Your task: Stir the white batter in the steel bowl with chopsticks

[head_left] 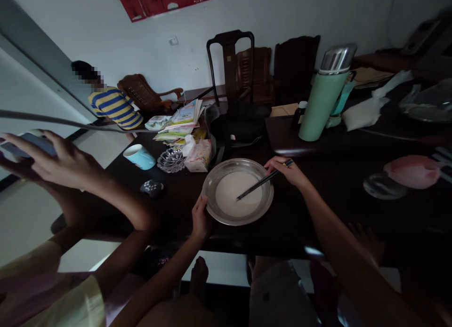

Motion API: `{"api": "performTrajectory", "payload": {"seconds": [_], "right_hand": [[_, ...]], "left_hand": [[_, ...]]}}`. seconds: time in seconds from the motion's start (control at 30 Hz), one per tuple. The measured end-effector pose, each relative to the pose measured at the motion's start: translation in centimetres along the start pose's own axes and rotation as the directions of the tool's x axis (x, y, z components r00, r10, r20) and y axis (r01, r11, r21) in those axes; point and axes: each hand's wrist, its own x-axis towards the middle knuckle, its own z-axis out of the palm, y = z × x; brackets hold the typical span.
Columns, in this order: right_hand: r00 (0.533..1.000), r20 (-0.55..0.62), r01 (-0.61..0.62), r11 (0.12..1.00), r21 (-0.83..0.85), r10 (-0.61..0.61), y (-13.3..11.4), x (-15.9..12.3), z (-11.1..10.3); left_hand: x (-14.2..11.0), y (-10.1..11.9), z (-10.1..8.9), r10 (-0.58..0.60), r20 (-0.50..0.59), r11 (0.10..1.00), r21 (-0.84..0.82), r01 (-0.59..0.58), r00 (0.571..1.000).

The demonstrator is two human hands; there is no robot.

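Observation:
A round metal bowl (265, 209) stands on the dark table in front of me, part filled with a pale, milky liquid (229, 188). My left hand (201, 217) grips the bowl's left rim, thumb at the edge and the other fingers hidden behind it. Dark chopsticks (263, 180) slant down into the liquid, their tips near the bowl's middle. My right hand (286, 169) is closed around their upper end, just above the bowl's right rim.
Behind the bowl are a tissue pack (198, 156), a glass dish (171, 161), a blue mug (140, 156) and stacked books (181, 122). A green thermos (323, 103) stands back right. At left, another person's hands (67, 164) hold a phone. Someone in stripes (116, 106) sits farther off.

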Motion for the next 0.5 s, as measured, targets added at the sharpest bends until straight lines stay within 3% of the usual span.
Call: {"api": "performTrajectory", "payload": {"seconds": [0.17, 0.33, 0.5], "right_hand": [[0.995, -0.101, 0.02, 1.0, -0.021, -0.022, -0.16, -0.05, -0.13], [1.0, -0.015, 0.0, 1.0, -0.013, 0.0, -0.35, -0.03, 0.03], [0.994, -0.111, 0.022, 1.0, -0.004, -0.022, -0.23, -0.04, -0.18]], "left_hand": [[-0.12, 0.24, 0.23, 0.005, 0.007, 1.0, -0.004, -0.005, 1.0], [-0.2, 0.34, 0.2, 0.023, -0.006, 1.0, 0.017, -0.023, 1.0], [-0.16, 0.25, 0.08, 0.002, 0.009, 1.0, 0.011, -0.002, 1.0]]}}
